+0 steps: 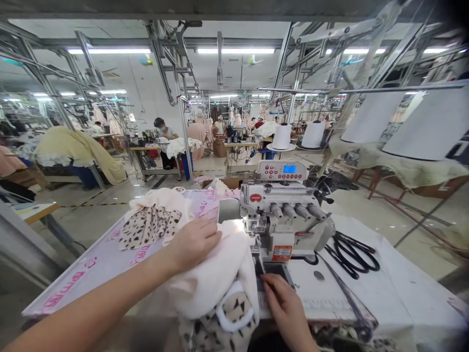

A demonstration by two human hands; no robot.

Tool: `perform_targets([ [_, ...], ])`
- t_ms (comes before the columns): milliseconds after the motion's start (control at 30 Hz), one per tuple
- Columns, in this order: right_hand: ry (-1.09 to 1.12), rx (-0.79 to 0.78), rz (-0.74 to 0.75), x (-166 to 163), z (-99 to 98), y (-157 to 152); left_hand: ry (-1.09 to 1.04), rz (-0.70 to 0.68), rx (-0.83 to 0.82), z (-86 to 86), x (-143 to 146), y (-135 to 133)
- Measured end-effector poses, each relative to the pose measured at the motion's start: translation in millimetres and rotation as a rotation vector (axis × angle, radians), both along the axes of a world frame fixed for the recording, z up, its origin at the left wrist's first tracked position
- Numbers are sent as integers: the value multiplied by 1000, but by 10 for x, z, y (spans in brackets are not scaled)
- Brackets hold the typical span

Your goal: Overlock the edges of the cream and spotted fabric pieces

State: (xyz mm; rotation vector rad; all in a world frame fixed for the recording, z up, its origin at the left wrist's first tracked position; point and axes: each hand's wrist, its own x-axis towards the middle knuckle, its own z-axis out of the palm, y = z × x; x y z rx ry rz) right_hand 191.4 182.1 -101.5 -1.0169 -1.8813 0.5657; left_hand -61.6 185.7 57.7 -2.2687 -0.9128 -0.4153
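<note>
Fluorescent ceiling lights (236, 50) above factory floor (98, 193)

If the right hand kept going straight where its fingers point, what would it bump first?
Probably the soft pale-pink fleece fabric, just past the fingers of the right hand, beside the white overlock sewing machine. Depth is hard to judge, so it might be the small metal presser foot.

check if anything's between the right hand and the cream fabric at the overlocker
Nothing visible stands there: the right hand lies directly beside the edge of the cream fabric, just below the front of the overlocker. The left hand rests on the fabric.
</note>
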Motion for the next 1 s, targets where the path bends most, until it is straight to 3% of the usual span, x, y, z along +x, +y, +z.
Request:
perform_targets([
  [100,145,-222,82,-124,179,-85,-28,-21,51,-57,-42,-4],
  [200,309,-398,207,-216,294,-147,-37,-34,36,-8,-75,0],
  [300,498,-570,351,-276,334,-181,-161,-41,13,25,1,-163],
  [400,646,-729,421,-368,320,-214,-419,-106,-260,-139,205,-523],
  [433,670,-770,441,-413,309,-227,-453,-124,-470,-243,272,-649],
  [467,682,-802,462,-466,297,-240,-430,-250,-610,-361,319,-755],
  [500,694,-819,480,-523,287,-252,-423,-267,-703,-478,339,-832],
  [533,709,-822,486,-584,281,-262,-397,-189,-812,-582,326,-871],
  [600,751,-792,467,-703,284,-279,-379,110,-921,-713,195,-832],
  [667,766,-712,417,-815,312,-294,-400,376,-887,-728,-30,-673],
  [700,744,-650,386,-868,331,-301,-431,433,-827,-705,-151,-571],
  [833,677,-463,288,-1056,376,-315,-629,468,-612,-651,-452,-224],
  [933,917,-635,324,-1086,353,-318,-795,397,-723,-787,-467,-136],
  [1000,1089,-769,304,-1006,337,-335,-798,359,-820,-872,-502,-122],
])
